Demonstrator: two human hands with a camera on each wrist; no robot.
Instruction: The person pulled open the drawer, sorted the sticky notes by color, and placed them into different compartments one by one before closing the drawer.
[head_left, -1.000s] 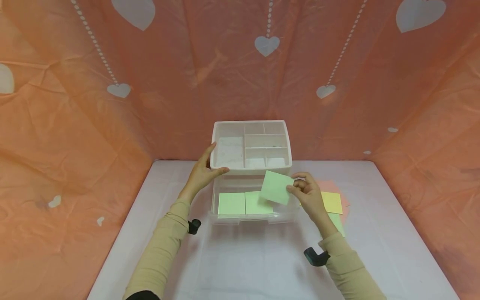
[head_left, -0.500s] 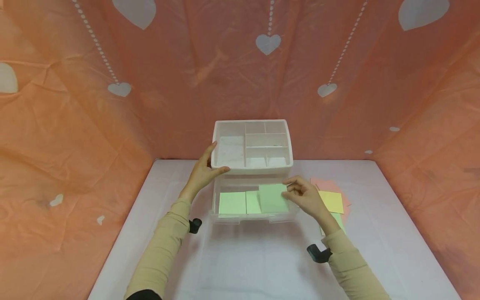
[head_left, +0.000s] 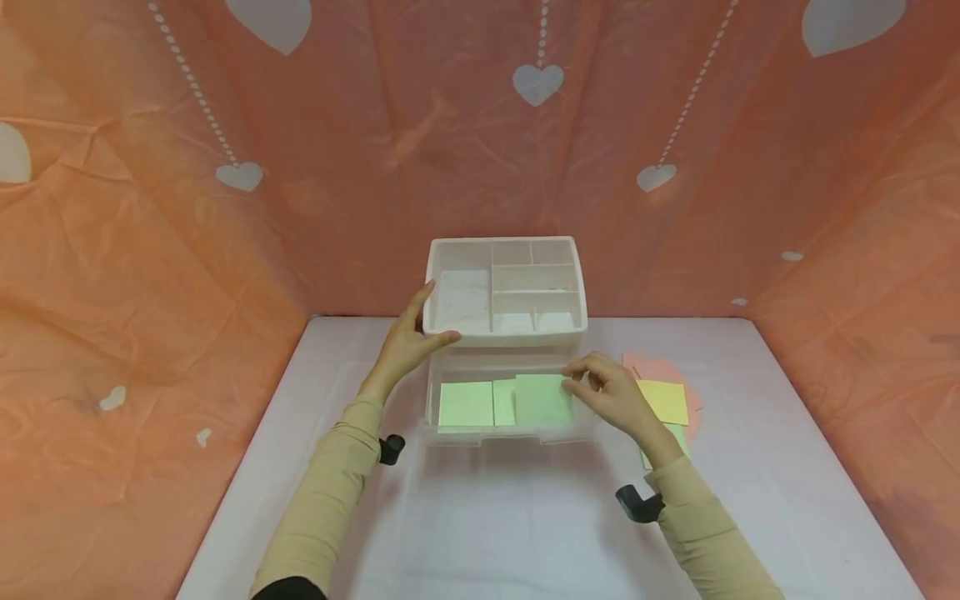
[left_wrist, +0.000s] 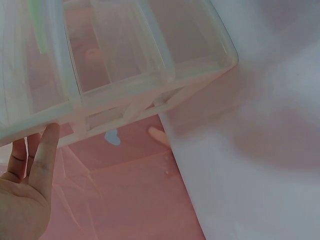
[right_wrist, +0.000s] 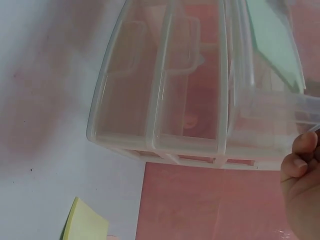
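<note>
Organizer (head_left: 504, 333), clear plastic, stands at the back of the white table (head_left: 495, 525), against the orange cloth (head_left: 150, 250) with its pale hearts. Its divided top tray (head_left: 504, 290) sits above an open drawer (head_left: 504, 432) pulled toward the person. Through the hazy walls the tray's contents are hard to make out; a marbled patch shows in its big left cell and nothing clear in the small ones.

Left hand (head_left: 405, 346) rests flat against the tray's left front corner, fingers straight, thumb laid along the front rim. The left wrist view shows only its palm and a few fingertips under the plastic.

Right hand (head_left: 611, 392) is at the drawer's right end, fingers curled, pinching the right edge of a green note (head_left: 542, 400) that lies tilted in the drawer over a second green sheet (head_left: 504, 402). Another green note (head_left: 465, 404) lies flat to the left. How many sheets are stacked there I cannot tell.

On the table just right of the drawer, a yellow note (head_left: 666, 402) lies on a pink sheet (head_left: 637, 367), both partly hidden by the right hand. A green corner (head_left: 675, 435) peeks out behind the wrist.
</note>
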